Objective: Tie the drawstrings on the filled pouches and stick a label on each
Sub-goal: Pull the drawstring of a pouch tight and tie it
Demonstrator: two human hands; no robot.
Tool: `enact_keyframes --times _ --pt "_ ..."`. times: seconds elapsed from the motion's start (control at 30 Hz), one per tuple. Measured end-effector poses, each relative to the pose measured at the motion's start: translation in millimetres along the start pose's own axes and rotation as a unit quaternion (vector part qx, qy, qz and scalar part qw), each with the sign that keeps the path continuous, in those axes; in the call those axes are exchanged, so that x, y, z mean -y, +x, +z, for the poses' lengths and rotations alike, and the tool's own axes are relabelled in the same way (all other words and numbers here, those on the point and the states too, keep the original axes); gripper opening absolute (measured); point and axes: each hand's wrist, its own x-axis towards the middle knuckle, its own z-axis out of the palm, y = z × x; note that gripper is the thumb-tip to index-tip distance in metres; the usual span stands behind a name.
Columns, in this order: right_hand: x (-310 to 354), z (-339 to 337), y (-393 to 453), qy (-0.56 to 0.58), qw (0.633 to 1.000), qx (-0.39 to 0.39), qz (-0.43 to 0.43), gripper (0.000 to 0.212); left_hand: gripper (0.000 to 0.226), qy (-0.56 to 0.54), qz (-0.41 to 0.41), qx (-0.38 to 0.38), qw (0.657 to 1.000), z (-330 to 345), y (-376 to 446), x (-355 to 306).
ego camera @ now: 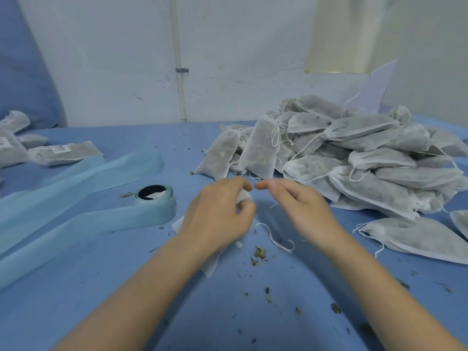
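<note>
The left hand curls its fingers round the gathered top of a white pouch, whose body runs under the palm and wrist and lies on the blue bench. The right hand sits just right of it, thumb and forefinger pinched together at the tips; whether a string is between them cannot be told. A loose white drawstring loops on the bench just right of the pouch.

Beyond the pouch and to its right is a heap of filled pouches, dark dried matter showing through the thin fabric, strings untied. Left of the pouch stands a roll of pale blue label backing, its strip trailing away. Far left lie labelled pouches. Dried crumbs lie scattered just near the pouch.
</note>
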Motion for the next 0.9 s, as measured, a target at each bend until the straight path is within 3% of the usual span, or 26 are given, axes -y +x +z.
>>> enact_keyframes --times 0.17,0.33,0.47,0.6,0.77,0.9 --pt "6.4 21.5 1.5 0.208 0.971 0.043 0.111 0.022 0.032 -0.055 0.001 -0.024 0.998 -0.9 -0.1 -0.7" --pt "5.7 13.1 1.5 0.067 0.991 0.014 0.112 0.036 0.023 -0.008 0.022 0.004 1.0 -4.4 -0.7 0.5" --pt "5.8 7.3 0.8 -0.081 0.993 -0.046 0.068 0.047 0.043 0.083 -0.006 0.068 0.994 -7.6 -1.7 -0.5" --pt "5.5 4.9 1.1 -0.056 0.994 -0.085 0.051 0.047 0.044 0.156 0.028 0.094 0.983 -7.0 -2.3 -7.4" --pt "7.1 6.4 -0.4 -0.017 0.994 -0.096 0.04 0.041 0.022 -0.03 0.008 0.152 0.988 -4.3 -0.9 -18.0" --pt "5.0 1.0 0.5 0.042 0.992 -0.097 0.073 0.041 0.016 -0.093 -0.017 0.117 0.989 -1.8 -1.1 -15.7"
